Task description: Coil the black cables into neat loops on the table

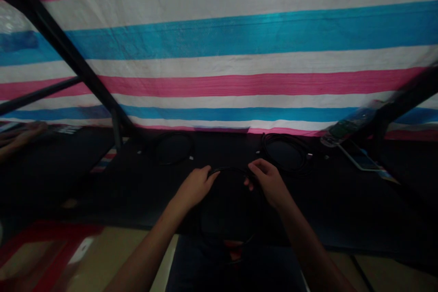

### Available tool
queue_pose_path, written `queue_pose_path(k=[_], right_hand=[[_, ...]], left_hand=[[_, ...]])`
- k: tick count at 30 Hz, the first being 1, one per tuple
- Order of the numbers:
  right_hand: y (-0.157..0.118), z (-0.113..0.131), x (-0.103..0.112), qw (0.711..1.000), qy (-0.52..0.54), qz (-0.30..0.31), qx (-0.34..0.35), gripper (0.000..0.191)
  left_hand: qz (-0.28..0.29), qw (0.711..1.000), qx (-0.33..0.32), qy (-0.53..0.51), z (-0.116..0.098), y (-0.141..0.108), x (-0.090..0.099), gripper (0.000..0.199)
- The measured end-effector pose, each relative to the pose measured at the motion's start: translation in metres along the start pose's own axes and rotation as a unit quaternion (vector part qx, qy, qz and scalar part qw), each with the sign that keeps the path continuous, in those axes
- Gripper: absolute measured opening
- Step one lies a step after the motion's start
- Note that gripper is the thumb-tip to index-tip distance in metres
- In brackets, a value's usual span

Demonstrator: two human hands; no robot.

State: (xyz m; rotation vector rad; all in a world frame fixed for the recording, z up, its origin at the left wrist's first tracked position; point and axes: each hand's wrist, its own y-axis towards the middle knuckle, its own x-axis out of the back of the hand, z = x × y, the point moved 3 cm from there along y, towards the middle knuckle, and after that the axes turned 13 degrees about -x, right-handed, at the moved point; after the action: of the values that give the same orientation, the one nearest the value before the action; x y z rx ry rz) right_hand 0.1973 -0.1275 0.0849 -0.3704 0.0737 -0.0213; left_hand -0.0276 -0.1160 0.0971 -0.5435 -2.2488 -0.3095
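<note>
A black cable [230,168] arches between my two hands above the dark table. My left hand [196,185] grips it on the left side, thumb and fingers closed round it. On the right, my right hand [268,180] pinches the same cable between thumb and fingers. The lower part of the cable is hard to make out against the dark surface. Beyond my left hand lies a coiled black cable [166,164] with pale plugs. Another coiled black cable [273,136] with light connectors lies just past my right hand.
A plastic bottle [345,127] and a phone-like device [361,157] lie at the right. Dark metal struts [73,61] slant down at both sides, before a striped sheet [239,82]. Another person's hand [29,133] shows at far left. A red frame [37,246] stands at lower left.
</note>
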Motion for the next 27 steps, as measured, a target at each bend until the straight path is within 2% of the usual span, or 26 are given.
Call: queue_pose_path(k=[3, 6, 8, 10, 13, 15, 20, 22, 24, 27], right_hand=[[-0.001, 0.000, -0.003, 0.996, -0.070, 0.052, -0.004, 0.038], [-0.003, 0.000, -0.006, 0.984, -0.152, 0.091, 0.000, 0.040], [-0.004, 0.000, -0.008, 0.978, -0.191, 0.086, 0.004, 0.044], [-0.003, 0.000, -0.008, 0.976, -0.209, 0.060, 0.007, 0.039], [-0.001, 0.001, -0.009, 0.978, -0.204, 0.032, 0.015, 0.029], [0.000, 0.001, -0.010, 0.983, -0.179, 0.032, 0.013, 0.032], [0.003, 0.003, -0.011, 0.996, -0.072, 0.048, 0.008, 0.039], [0.005, 0.001, -0.009, 0.999, -0.029, 0.035, -0.001, 0.038], [0.008, 0.000, -0.007, 1.000, 0.006, 0.022, -0.007, 0.038], [0.011, -0.003, -0.008, 0.999, 0.033, 0.041, -0.002, 0.037]], left_hand=[[0.009, 0.999, 0.039, 0.009, 0.002, 0.002, -0.002, 0.036], [0.006, 0.999, 0.042, -0.001, 0.002, 0.003, -0.004, 0.033], [-0.003, 0.999, 0.030, -0.030, 0.001, 0.003, -0.005, 0.033], [-0.003, 0.997, 0.023, -0.070, 0.001, 0.002, -0.004, 0.038], [0.012, 0.993, 0.021, -0.118, 0.001, -0.001, -0.002, 0.046], [0.000, 0.990, 0.023, -0.141, 0.004, -0.002, -0.001, 0.046], [-0.057, 0.969, 0.071, -0.229, 0.023, 0.000, -0.006, 0.045], [-0.102, 0.955, 0.087, -0.264, 0.030, 0.003, -0.007, 0.044], [-0.166, 0.933, 0.102, -0.302, 0.035, 0.005, -0.005, 0.043], [-0.248, 0.886, 0.134, -0.369, 0.040, 0.006, -0.003, 0.040]])
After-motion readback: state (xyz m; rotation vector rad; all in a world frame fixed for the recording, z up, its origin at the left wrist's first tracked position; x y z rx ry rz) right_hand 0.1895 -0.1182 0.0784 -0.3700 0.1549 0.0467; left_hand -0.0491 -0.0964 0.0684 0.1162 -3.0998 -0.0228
